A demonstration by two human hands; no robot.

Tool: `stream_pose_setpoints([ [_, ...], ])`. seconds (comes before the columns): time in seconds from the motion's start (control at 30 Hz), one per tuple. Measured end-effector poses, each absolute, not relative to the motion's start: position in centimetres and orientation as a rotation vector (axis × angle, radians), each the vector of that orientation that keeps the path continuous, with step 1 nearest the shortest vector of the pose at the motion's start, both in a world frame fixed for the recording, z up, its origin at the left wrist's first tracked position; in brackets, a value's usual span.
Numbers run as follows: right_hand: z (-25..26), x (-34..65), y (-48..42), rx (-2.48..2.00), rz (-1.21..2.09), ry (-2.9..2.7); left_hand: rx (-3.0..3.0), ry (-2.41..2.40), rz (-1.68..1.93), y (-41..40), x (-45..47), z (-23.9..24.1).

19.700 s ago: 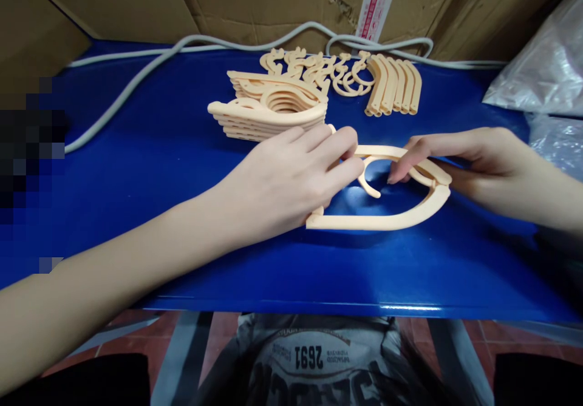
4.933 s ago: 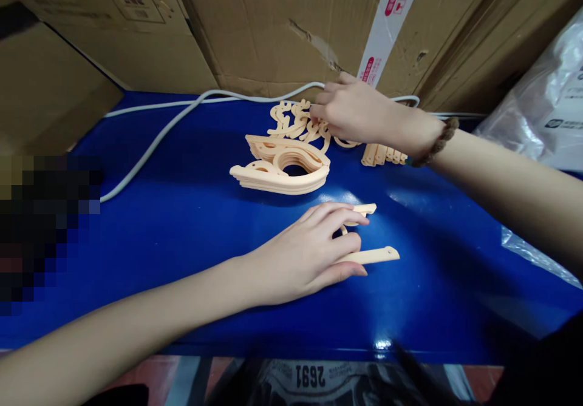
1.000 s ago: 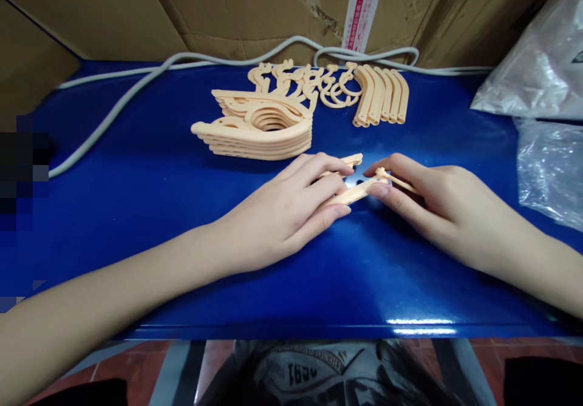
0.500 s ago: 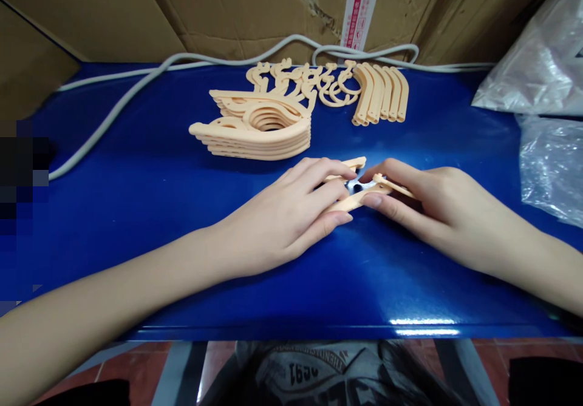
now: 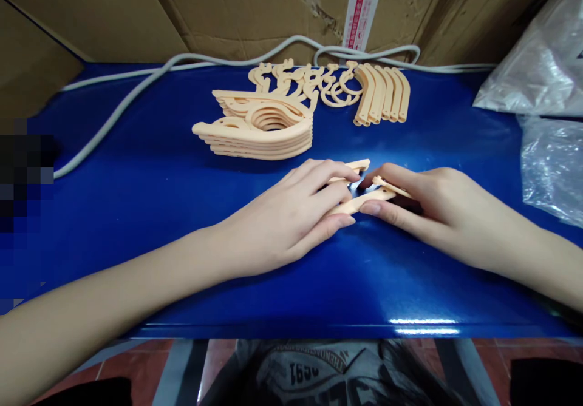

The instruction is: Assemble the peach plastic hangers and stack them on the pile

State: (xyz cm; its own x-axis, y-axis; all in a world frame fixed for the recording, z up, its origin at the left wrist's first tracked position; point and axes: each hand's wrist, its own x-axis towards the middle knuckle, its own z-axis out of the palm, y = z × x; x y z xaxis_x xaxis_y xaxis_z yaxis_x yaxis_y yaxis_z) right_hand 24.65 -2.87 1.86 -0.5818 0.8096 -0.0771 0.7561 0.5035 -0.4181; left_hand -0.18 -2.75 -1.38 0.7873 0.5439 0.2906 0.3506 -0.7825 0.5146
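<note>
A beige plastic hanger piece (image 5: 364, 199) lies on the blue table, mostly covered by my left hand (image 5: 291, 212). The fingers and thumb of that hand close around the piece from the left. My right hand (image 5: 449, 212) pinches a thin beige hanger part (image 5: 395, 187) between fingers and thumb, and its thumb tip rests at the right end of the piece under my left hand. Most of the thin part is hidden by the right hand. Behind the hands sits a stack of beige hanger bodies (image 5: 259, 145).
Several beige hooks (image 5: 339, 93) and curved hanger arms (image 5: 387, 93) lie at the back of the blue table (image 5: 291, 297). A white cable (image 5: 122, 105) runs before cardboard boxes (image 5: 237, 11). Clear plastic bags (image 5: 553, 163) are at the right.
The thin part in my right hand has shifted slightly off the end of the hanger piece, and a hole there shows more. My left hand stays almost in place.
</note>
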Motion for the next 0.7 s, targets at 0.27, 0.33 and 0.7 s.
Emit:
stream_pose_setpoints([
  [0.27,1.88,24.78,-2.89,-1.365,0.598,-2.623,2.54,0.674,0.594,-2.76,-0.17,-1.35],
  [0.33,1.88,24.77,-2.94,-1.36,0.584,-2.633,2.548,0.67,0.591,-2.72,-0.18,-1.33],
  [0.7,1.74,24.68,-3.26,-1.213,0.457,-2.759,2.638,0.649,0.482,-2.64,-0.12,-1.0],
])
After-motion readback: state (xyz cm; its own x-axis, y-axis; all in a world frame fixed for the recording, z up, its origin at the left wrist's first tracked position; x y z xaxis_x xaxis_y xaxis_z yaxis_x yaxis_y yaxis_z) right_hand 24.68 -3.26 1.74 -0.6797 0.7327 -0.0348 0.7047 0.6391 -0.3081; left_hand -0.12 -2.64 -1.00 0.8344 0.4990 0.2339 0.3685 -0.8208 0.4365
